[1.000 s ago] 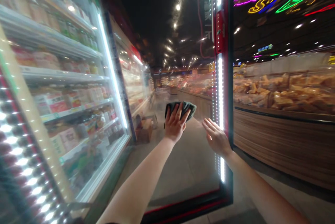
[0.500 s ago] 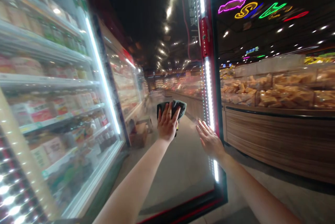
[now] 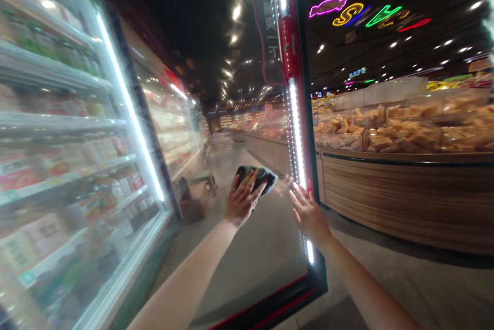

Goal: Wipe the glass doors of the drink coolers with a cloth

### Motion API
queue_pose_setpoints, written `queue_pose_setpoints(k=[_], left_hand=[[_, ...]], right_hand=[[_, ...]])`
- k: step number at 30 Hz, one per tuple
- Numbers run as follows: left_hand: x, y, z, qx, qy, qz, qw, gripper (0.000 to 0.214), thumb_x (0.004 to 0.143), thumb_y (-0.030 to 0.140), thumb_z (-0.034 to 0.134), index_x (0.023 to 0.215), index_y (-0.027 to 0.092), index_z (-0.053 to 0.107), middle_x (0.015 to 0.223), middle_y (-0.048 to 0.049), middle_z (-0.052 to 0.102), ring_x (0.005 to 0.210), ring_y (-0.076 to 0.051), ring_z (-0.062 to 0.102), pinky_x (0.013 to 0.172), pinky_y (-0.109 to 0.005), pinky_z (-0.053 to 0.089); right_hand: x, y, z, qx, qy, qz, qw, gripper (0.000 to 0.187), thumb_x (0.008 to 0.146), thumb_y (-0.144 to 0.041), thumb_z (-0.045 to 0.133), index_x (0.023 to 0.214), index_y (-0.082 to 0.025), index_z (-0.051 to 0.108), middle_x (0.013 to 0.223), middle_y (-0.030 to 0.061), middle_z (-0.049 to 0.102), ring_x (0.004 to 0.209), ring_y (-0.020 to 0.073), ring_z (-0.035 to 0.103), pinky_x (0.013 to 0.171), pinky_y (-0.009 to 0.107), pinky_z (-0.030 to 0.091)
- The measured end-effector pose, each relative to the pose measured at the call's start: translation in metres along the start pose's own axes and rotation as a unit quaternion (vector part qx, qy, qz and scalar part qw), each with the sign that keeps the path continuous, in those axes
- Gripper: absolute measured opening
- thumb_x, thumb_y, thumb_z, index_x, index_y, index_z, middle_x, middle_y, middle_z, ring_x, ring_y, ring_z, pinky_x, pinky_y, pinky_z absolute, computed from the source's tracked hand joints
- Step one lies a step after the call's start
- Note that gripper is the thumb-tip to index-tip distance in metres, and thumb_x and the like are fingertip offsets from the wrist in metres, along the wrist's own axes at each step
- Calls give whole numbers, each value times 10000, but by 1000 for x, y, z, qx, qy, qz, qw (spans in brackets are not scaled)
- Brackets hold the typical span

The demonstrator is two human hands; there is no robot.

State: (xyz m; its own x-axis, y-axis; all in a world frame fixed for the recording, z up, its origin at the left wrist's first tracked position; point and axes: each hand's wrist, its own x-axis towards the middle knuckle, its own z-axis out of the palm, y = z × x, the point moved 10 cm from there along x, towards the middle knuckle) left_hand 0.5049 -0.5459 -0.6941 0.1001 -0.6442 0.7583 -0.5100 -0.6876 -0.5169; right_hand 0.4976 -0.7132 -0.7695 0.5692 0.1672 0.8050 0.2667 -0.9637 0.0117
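Note:
My left hand [image 3: 243, 198] presses a dark grey cloth [image 3: 266, 179] flat against the glass door [image 3: 250, 263] of an upright fridge, fingers laid over it. The cloth sticks out past my fingertips to the right. My right hand [image 3: 309, 211] lies on the door's edge with its fingers stretched out, covering part of the lit strip [image 3: 296, 134] on the frame. Nothing shows in that hand. The door stands swung open, with a red handle piece [image 3: 289, 49] on the frame above my hands.
Left of me, the fridge's lit shelves [image 3: 57, 180] hold bottles and boxed goods, blurred by motion. Wrapped snacks [image 3: 401, 124] fill bins on a curved wooden counter [image 3: 401, 201] to the right. Through the glass, a brown box [image 3: 193, 201] shows on the aisle floor.
My left hand has slid the cloth downward on the glass, and the cloth has tilted. My right hand remains at the door's edge. The view has turned slightly to the right.

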Motion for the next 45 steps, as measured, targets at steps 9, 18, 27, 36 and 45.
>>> queue_pose_setpoints(k=[9,18,27,36,45], left_hand=[[52,56,45,-40,6,43,998,647,925,146,576,1536,295,423,1613,-80,406,1501,-292,357,1270,-578,240],[23,49,34,-59,8,98,993,602,983,131,500,1533,358,410,1564,-31,483,1482,-209,396,1295,-493,217],[102,67,66,-70,28,-4,997,606,980,153,520,1534,371,412,1640,-34,355,1526,-260,308,1297,-561,156],[60,105,76,-81,48,111,989,648,975,128,526,1561,346,353,1612,-29,409,1493,-216,381,1299,-508,190],[131,108,76,-89,82,105,987,463,993,254,524,1447,346,542,1572,-53,474,1488,-283,392,1243,-587,264]], right_hand=[[-10,14,1,-1,37,78,996,730,930,-67,406,1622,-219,231,1649,120,317,1547,318,223,1174,624,375],[-17,30,-9,20,70,125,990,831,912,-39,389,1646,-278,81,1680,115,234,1542,343,214,1144,586,432],[-49,46,5,13,83,174,981,864,887,-10,366,1645,-285,58,1675,128,256,1542,354,217,1118,603,451],[-52,62,-3,28,56,213,975,632,936,-71,389,1563,-148,362,1649,168,312,1561,312,172,1190,542,384],[-57,63,-8,80,129,220,964,648,922,-27,328,1547,-181,399,1645,147,329,1565,288,164,1193,579,363]])
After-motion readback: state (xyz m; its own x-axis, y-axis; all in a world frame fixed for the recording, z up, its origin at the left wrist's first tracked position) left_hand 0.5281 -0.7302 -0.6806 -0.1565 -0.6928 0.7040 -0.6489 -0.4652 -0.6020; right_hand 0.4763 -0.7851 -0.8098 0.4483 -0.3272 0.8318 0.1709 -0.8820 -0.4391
